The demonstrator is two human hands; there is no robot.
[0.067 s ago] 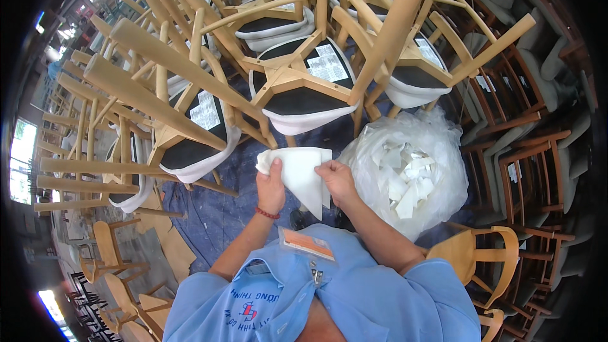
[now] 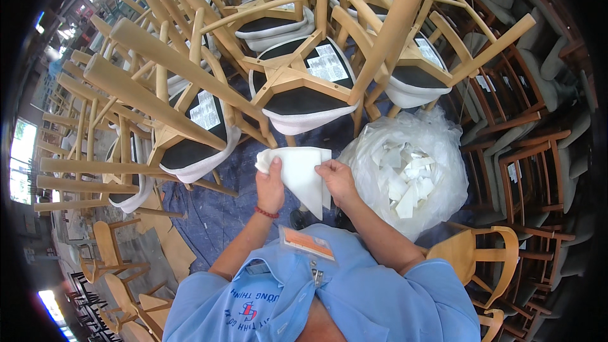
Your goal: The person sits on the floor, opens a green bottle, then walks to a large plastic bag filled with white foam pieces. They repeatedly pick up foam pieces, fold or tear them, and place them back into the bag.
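A white foam sheet [image 2: 297,174], partly folded and tapering to a point at the bottom, is stretched between my two hands in front of me. My left hand [image 2: 270,187] grips its rolled left edge, thumb on top, a red bead bracelet round the wrist. At the right edge, my right hand [image 2: 337,180] pinches the sheet between thumb and fingers. Just right of that hand stands a clear plastic bag [image 2: 443,145], open at the top, holding several white foam scraps [image 2: 411,180].
Upturned wooden chairs [image 2: 304,79] with pale seats crowd the far side, legs pointing up toward me. Dark-framed grey chairs [image 2: 532,171] are stacked at right. A wooden chair [image 2: 475,256] stands near my right elbow. A blue sheet [image 2: 209,221] covers the floor; cardboard [image 2: 171,240] lies at left.
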